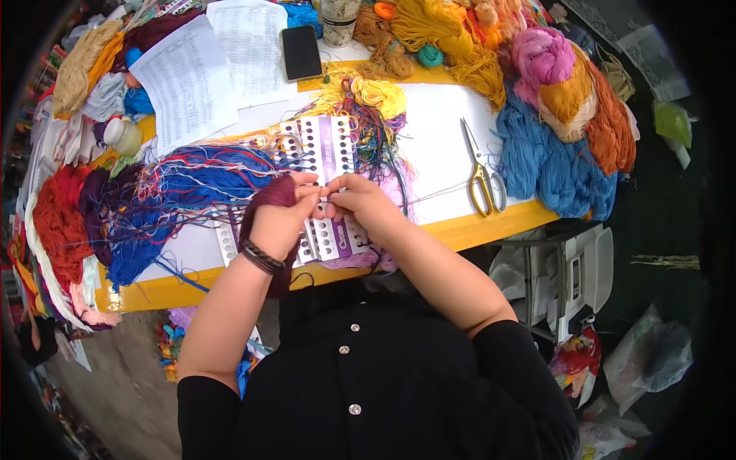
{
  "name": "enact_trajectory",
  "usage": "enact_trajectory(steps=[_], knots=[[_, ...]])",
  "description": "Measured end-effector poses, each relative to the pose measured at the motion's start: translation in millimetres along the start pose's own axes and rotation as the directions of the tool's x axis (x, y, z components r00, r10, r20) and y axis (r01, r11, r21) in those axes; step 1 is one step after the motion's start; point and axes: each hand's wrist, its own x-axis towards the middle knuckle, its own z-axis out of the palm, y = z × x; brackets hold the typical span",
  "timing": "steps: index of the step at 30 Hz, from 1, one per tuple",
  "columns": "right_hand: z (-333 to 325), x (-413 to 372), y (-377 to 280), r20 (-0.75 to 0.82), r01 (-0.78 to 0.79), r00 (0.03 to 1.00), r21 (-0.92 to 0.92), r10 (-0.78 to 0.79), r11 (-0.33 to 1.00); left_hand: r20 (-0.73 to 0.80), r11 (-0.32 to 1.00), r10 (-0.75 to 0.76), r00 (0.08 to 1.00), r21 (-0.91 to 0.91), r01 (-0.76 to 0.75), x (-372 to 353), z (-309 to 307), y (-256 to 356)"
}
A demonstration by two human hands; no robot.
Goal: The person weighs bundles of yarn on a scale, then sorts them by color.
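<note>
Over the back of my left hand (285, 218) hangs a maroon skein of thread (274, 193), running down past the wrist. That hand's fingers are closed on it and meet the fingertips of my right hand (366, 205). My right fingers are pinched together; whatever lies between them is too small to see. Beneath both hands lie white perforated thread cards (335, 236) with purple strips, partly covered by my hands. Blue, red and white threads (215, 175) spread from the cards to the left. Dark multicoloured threads (372, 115) trail from their far right side.
Gold-handled scissors (481, 184) lie open to the right, beside blue skeins (548, 165). Printed sheets (186, 86), a phone (301, 53) and a cup (338, 23) are at the back. A small jar (123, 136) stands left, near red skeins (61, 215). The table's yellow edge (491, 226) runs in front.
</note>
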Motion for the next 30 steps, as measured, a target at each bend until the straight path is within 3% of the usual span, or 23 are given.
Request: enact_trajectory(steps=[1,3,5,7,9,11,12,13,14,15,16,18,19,20,21,22,23,24,25,26,27,29,30], knots=[[2,-3,-5,-0.028,-0.052,0.998,0.118,0.056,0.992,0.079,0.998,0.069,0.995,0.011,-0.07,1,1,-7],[2,-5,-12,-0.005,-0.07,0.997,0.102,0.071,0.992,0.145,0.981,0.094,0.985,0.153,-0.116,-2,-3,-14],[2,-3,-9,0.007,-0.073,0.997,0.053,0.073,0.996,0.045,0.9,0.302,0.952,0.314,-0.301,1,-19,-22],[11,-5,-8,-0.005,-0.066,0.998,-0.07,0.066,0.995,-0.186,0.993,0.078,0.979,-0.068,-0.092,-7,-37,-2],[13,-6,-4,-0.006,-0.066,0.998,-0.095,0.066,0.993,-0.244,0.96,0.0,0.97,-0.272,-0.069,-18,-70,15],[14,-6,-4,0.017,-0.038,0.999,-0.195,0.043,0.98,-0.37,0.948,0.081,0.925,-0.257,-0.186,-33,-101,33],[13,-5,-3,0.02,-0.043,0.999,-0.225,0.049,0.973,-0.304,0.919,0.114,0.946,-0.329,-0.217,-40,-128,39],[15,-5,-2,0.026,-0.041,0.999,-0.231,0.048,0.972,-0.489,0.857,0.138,0.862,-0.377,-0.351,-48,-136,53],[17,-4,-2,0.035,-0.037,0.998,-0.238,0.047,0.971,-0.317,0.884,0.274,0.908,-0.288,-0.368,-47,-191,23],[19,-8,-10,-0.023,-0.075,0.997,-0.269,0.071,0.96,-0.563,0.66,0.335,0.755,-0.432,-0.615,-56,-197,42],[19,-7,-8,-0.028,-0.075,0.997,-0.307,0.07,0.949,-0.573,0.654,0.405,0.712,-0.362,-0.664,-64,-209,49],[15,1,8,-0.032,0.017,0.999,-0.403,-0.032,0.915,-0.684,0.759,0.22,0.696,-0.328,-0.562,-71,-242,28],[24,-7,3,-0.051,0.086,0.986,-0.666,-0.16,0.741,-0.655,0.772,0.149,0.74,-0.391,-0.501,-82,-229,23],[43,-21,-8,-0.006,0.166,0.97,-0.715,-0.244,0.68,-0.32,0.77,0.265,0.91,-0.498,-0.399,-91,-232,3],[66,-33,-18,0.132,0.328,0.913,-0.797,-0.385,0.506,-0.375,0.884,0.294,0.879,-0.243,-0.399,-107,-179,6],[82,-39,-25,0.339,0.517,0.84,-0.737,-0.423,0.436,-0.143,0.857,0.16,0.977,-0.47,-0.209,-126,-151,5],[99,-46,-27,0.516,0.653,0.747,-0.69,-0.418,0.314,-0.005,0.861,-0.085,0.996,-0.503,0.071,-145,-119,21],[118,-48,-30,0.65,0.752,0.659,-0.557,-0.379,0.353,0.235,0.99,0.144,0.961,-0.032,-0.14,-161,-105,17],[135,-45,-28,0.78,0.847,0.512,-0.388,-0.36,0.364,0.425,0.884,-0.162,0.89,-0.338,0.322,-169,-93,30],[150,-44,-25,0.86,0.878,0.402,-0.264,-0.315,0.399,0.558,0.916,-0.083,0.826,-0.284,0.284,-177,-86,19],[159,-48,-28,0.889,0.799,0.454,-0.376,-0.061,0.468,0.632,0.852,-0.133,0.763,-0.32,0.414,-188,-83,20],[166,-40,-16,0.896,0.584,0.414,-0.399,0.164,0.706,0.694,0.808,-0.067,0.717,-0.384,0.447,-205,-95,12],[168,-42,-11,0.892,0.125,0.383,-0.309,0.241,0.943,0.656,0.774,-0.127,0.744,-0.403,0.488,-213,-100,3]])
